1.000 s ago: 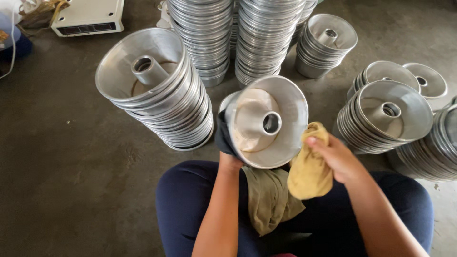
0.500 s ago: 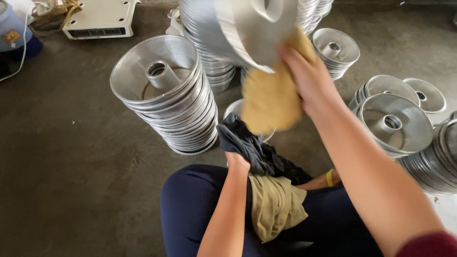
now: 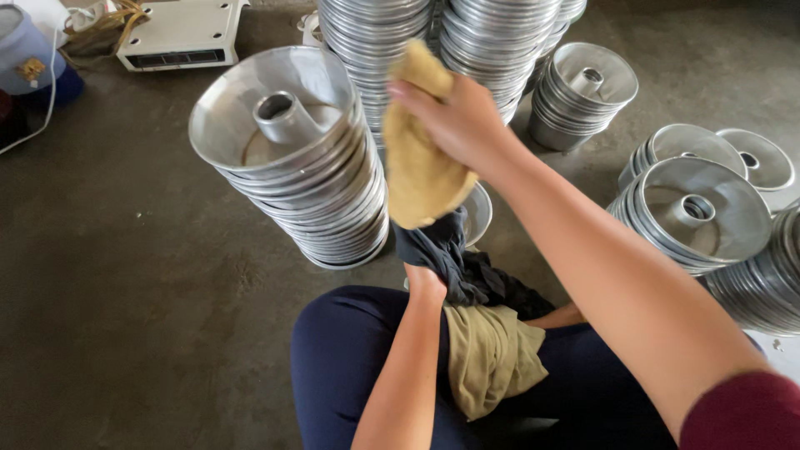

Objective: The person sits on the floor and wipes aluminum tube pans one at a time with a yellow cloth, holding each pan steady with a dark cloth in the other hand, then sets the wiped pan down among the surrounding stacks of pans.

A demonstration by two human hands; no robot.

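Note:
My right hand [image 3: 458, 117] is raised in front of me, shut on a yellow cloth [image 3: 417, 171] that hangs down from it. Just behind it stand tall stacks of aluminium tube pans [image 3: 375, 37]. My left hand [image 3: 425, 279] is low over my lap and mostly wrapped in a dark cloth [image 3: 454, 258] that it grips. A single pan [image 3: 481, 212] peeks out on the floor behind that cloth. An olive cloth [image 3: 492, 358] lies across my thighs.
A leaning stack of tube pans [image 3: 292, 167] stands at my left front. More stacks sit at the right [image 3: 704, 208] and back right [image 3: 583, 83]. A white box-shaped appliance [image 3: 183, 29] and a blue bucket [image 3: 25, 50] are at the far left on the concrete floor.
My right hand lifted the pan from my lap up toward the back stacks; now it holds only the yellow cloth. My left hand stayed low with the dark cloth.

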